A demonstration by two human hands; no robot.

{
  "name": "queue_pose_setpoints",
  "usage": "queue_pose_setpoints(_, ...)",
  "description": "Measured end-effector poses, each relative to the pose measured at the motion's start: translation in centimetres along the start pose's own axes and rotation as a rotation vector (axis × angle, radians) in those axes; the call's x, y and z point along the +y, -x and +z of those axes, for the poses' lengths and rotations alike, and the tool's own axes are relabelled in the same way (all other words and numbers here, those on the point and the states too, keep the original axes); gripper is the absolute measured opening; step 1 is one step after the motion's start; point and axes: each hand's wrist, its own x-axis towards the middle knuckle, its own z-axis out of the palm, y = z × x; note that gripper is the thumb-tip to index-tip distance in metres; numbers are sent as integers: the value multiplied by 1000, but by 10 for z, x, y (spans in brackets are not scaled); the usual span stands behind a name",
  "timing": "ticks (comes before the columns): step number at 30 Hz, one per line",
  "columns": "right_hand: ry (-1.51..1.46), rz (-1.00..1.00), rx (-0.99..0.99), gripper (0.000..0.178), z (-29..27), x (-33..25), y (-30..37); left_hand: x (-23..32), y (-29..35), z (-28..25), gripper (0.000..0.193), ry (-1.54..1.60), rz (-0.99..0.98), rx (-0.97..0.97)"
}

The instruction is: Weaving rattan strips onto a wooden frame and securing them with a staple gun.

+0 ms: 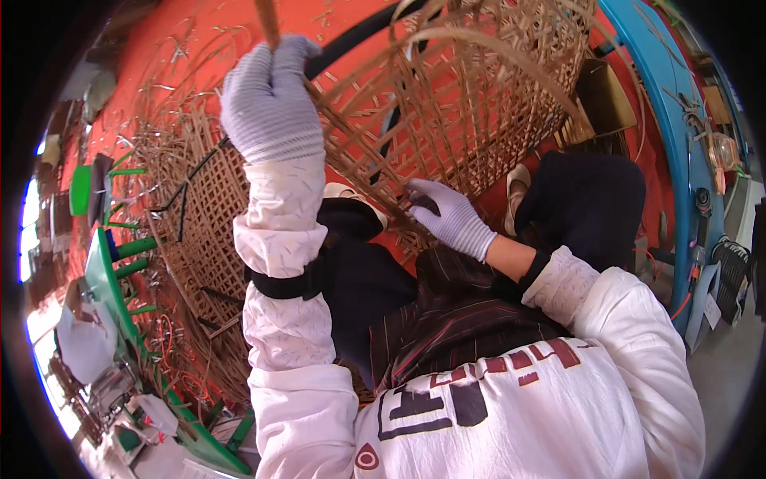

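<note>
A half-woven brown rattan panel point(451, 120) stands over my lap, its open lattice crossed by long loose strands. A black curved frame tube point(359, 36) runs along its upper left side. My left hand point(271, 100), in a grey-striped glove, is raised at the panel's upper left corner. Its fingers are closed around a rattan strip point(267, 20) that sticks up past the thumb. Lower down, my gloved right hand point(451, 219) is at the panel's near edge, thumb and fingers bent onto the weave. The fingertips are partly hidden among the strands.
Another woven rattan piece point(199, 223) with black rods lies to the left. Beside it stands a green-edged rack point(108, 267) with green pegs. A blue bench point(666, 104) with tools is at the right, near a cardboard box point(610, 96). Cut strips litter the red floor point(171, 36).
</note>
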Motion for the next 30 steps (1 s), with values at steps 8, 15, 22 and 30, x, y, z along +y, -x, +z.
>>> queue_pose_setpoints(8, -107, 35, 177, 26, -47, -29, 12, 35, 36, -12, 23, -94, 131, -62)
queue_pose_setpoints(15, -220, 25, 199, 29, -48, -28, 27, 63, 64, -10, 22, -45, 129, 14)
queue_pose_setpoints(22, -120, 41, 120, 28, -68, -50, 40, 83, 90, -14, 20, -95, 199, 14)
queue_pose_setpoints(30, -49, -29, 85, 26, -101, -67, 44, 94, 105, -18, 19, -138, 226, 11)
